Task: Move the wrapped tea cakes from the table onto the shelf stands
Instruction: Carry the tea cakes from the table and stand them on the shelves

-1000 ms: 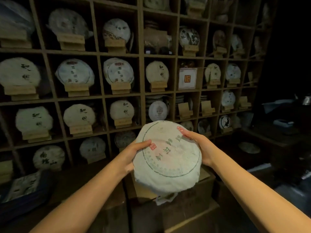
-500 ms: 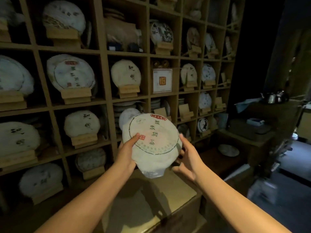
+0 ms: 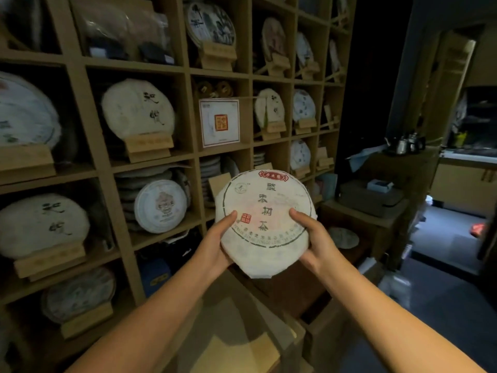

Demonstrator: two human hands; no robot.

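1. Your left hand (image 3: 215,244) grips the wrapped tea cake (image 3: 265,220) at its lower left edge, thumb on the printed face.
2. Your right hand (image 3: 313,238) holds the lower right edge likewise.
3. The cake is upright in the air before the wooden shelf (image 3: 185,154).
4. An empty stand (image 3: 219,184) sits just behind it.
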